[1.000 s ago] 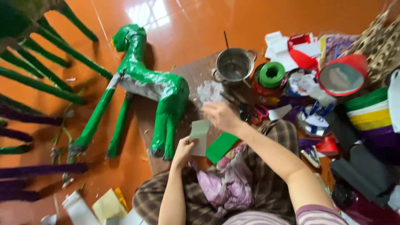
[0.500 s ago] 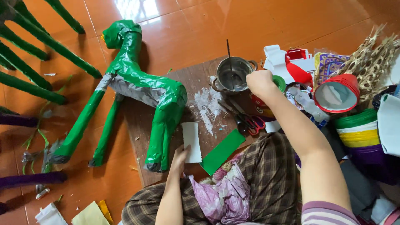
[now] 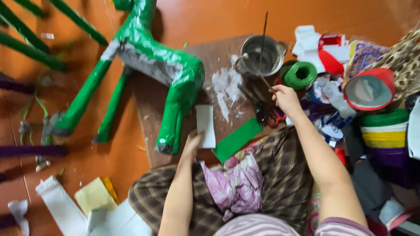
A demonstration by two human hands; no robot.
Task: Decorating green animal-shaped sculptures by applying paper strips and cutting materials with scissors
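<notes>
Right hand (image 3: 286, 97): raised over the board, fingers pinched narrow on a thin brush (image 3: 258, 70); the handle's near end sits in the fingertips.
Brush: slants up-left from the hand to the pot (image 3: 261, 56); far end at the pot's rim. Bristle tip too blurred to tell.
Pot: small metal one w/ side handles, at the board's far edge. A thin dark stick (image 3: 264, 32) stands up out of it.
Left hand (image 3: 192, 144): flat, fingers loosely spread, holding nothing; fingertips touch the near-left edge of a white strip (image 3: 205, 126).
White strip: lies flat on the board, just right of the figure's rear leg.
Green strip (image 3: 237, 139): flat, angled, just right of the white strip, near end at the lap.
Board (image 3: 151, 109): brown, on the orange floor (image 3: 210, 17), w/ white scraps (image 3: 226, 89) strewn mid-board.
Figure (image 3: 153, 61): four-legged animal shape, wrapped in green tape, grey patch on its back; lies on its side across the board's left part, legs toward the person.
Scissors (image 3: 264, 111): red-handled, on the board below the right hand.
Green spool (image 3: 300, 75): just right of the pot.
Red-rimmed tub (image 3: 369, 89): farther right, among mixed clutter.
Tape rolls (image 3: 385, 131): stacked green, yellow, purple, near right edge.
Lap: plaid cloth (image 3: 284, 170) w/ a pink crumpled bag (image 3: 234, 185) on it.
Floor left: white and yellow paper sheets (image 3: 94, 196), green sticks (image 3: 30, 46).
</notes>
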